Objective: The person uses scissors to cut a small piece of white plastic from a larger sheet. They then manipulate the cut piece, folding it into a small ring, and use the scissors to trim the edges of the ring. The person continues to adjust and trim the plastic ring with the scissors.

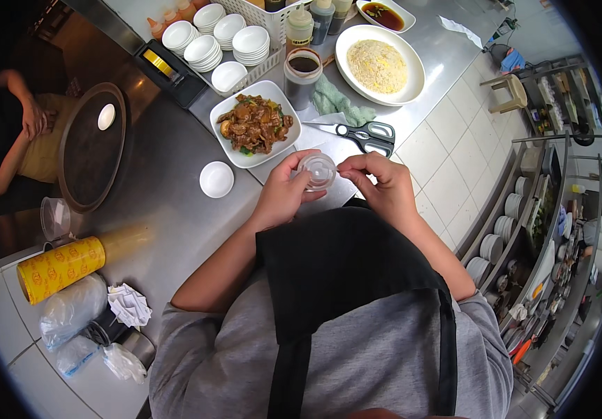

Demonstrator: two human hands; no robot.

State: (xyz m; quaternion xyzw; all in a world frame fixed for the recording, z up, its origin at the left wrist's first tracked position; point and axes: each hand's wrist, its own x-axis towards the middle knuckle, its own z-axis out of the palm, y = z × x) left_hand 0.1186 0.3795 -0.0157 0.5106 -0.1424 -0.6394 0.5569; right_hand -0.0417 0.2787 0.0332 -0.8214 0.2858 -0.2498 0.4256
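My left hand (288, 183) holds a small clear plastic cup (320, 172) with its round face turned up towards me. Just right of the cup, the thumb and fingers of my right hand (379, 180) are pinched together. A tiny dark bit shows at those fingertips, too small to name. Beyond my hands sits a square white dish (216, 137) of sauced meat and vegetables (256, 125). Black-handled scissors (364, 137) lie just past my right hand. To the left of my left hand is a small white dish (216, 179) on the steel counter (180, 199).
A round plate (417, 78) of fried rice, a jar of dark sauce (302, 78), a green cloth (338, 100) and stacked white dishes (251, 44) stand at the back. At left are a round brown tray (91, 157), a yellow roll (62, 269) and another person's hands (36, 120).
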